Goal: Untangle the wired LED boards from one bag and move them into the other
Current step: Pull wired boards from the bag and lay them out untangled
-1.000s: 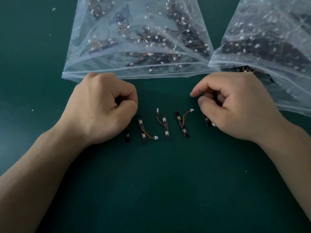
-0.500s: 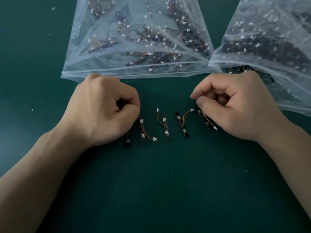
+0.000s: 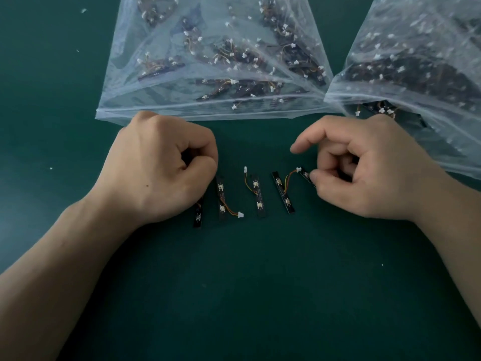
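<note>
- Across the top of the frame, two clear plastic bags lay on the green table (image 3: 260, 295). The left bag (image 3: 182, 82) was at upper centre and the right bag (image 3: 421, 82) at upper right, their near corners touching. Both were packed with dark wired LED boards and white connectors.
- Just below the bags, five boards sat in a loose row at mid-frame, between the two hands.
- The left hand (image 3: 161, 168) was down in a fist on the table, fingers curled tight. The first board (image 3: 198, 217) poked out from under it toward the bottom. Its upper end was hidden, so I could not tell whether the fist gripped it.
- The second board (image 3: 221, 198) lay free just right of that fist, its wire trailing to a white plug at lower right.
- The third board (image 3: 257, 195) was near upright, its wire curling up to the left.
- The fourth board (image 3: 283, 192) was tilted, its wire arcing to a plug beside the fifth board (image 3: 305, 175).
- The right hand (image 3: 369, 170) had its thumb tip on that fifth board, index finger reaching out and the other fingers curled in. Pinch or plain touch, I could not tell.
</note>
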A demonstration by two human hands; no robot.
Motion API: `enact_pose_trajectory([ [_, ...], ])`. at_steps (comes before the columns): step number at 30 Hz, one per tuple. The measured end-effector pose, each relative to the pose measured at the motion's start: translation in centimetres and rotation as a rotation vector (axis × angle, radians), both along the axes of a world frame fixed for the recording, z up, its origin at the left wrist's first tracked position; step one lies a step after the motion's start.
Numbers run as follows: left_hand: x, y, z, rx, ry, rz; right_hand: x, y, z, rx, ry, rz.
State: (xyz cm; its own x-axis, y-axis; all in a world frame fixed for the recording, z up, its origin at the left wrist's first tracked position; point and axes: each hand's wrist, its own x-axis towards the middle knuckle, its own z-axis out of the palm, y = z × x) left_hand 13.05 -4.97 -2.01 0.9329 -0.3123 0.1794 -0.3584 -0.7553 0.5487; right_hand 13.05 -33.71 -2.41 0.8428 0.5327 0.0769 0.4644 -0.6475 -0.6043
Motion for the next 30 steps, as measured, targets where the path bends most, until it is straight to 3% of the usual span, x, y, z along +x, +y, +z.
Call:
enact_pose_trajectory([
  [12,0.3,-0.2,-0.5,-0.088,-0.067,0.079,-0.3,0.3,-0.8,0.150,-0.050,-0.056],
  [15,0.5,-0.1,-0.6,-0.063,-0.115,0.065,-0.1,0.6,-0.9,0.226,-0.157,-0.142],
  [19,0.3,-0.3,-0.4,-0.033,-0.145,0.136,0.2,1.1,-1.0,0.167,-0.328,-0.125],
  [25,0.4,-0.3,-0.7,-0.011,-0.122,0.121,-0.1,1.6,-1.1,0.035,-0.158,-0.062],
  [30,0.9,-0.3,-0.6,-0.086,-0.093,0.153,-0.2,2.3,-0.8,-0.081,-0.165,-0.103],
])
